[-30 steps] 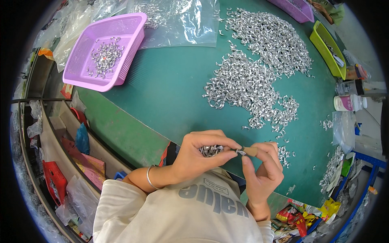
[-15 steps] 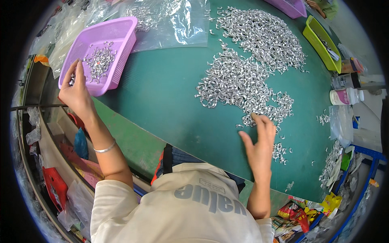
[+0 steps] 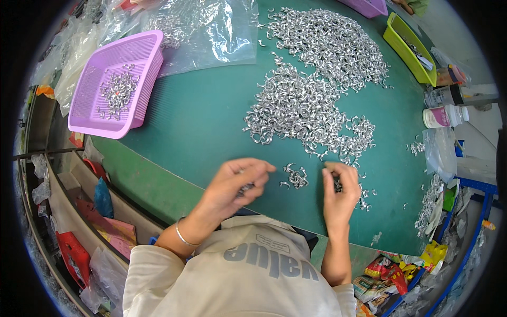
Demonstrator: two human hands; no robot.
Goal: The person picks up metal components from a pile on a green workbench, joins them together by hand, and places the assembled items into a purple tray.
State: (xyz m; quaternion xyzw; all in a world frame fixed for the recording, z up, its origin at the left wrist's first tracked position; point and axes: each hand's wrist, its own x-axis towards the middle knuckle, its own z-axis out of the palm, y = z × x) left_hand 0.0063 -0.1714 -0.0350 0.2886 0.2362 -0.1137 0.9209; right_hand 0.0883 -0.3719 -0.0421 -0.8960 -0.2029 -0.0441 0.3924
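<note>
My left hand (image 3: pixel 237 186) is above the green table near its front edge, fingers curled around small silver curved metal pieces (image 3: pixel 245 189) that show in its palm. To its right a small cluster of the same metal pieces (image 3: pixel 296 177) lies on the table, between my two hands. On the far side of that cluster from my left hand, my right hand (image 3: pixel 340 195) has its fingers bent toward the thumb; what it holds, if anything, is mostly hidden. Beyond both hands spreads a large heap of the metal pieces (image 3: pixel 301 108).
A purple basket (image 3: pixel 142 90) with some metal pieces stands at the left edge of the table (image 3: pixel 195 116). Behind it lies a clear plastic bag (image 3: pixel 227 39). A yellow-green basket (image 3: pixel 393 39) and a white bottle (image 3: pixel 443 116) are along the right.
My left hand has come from the purple basket to the front middle of the table, near my right hand. A small cluster now lies apart from the heap, and my right fingers are more bent.
</note>
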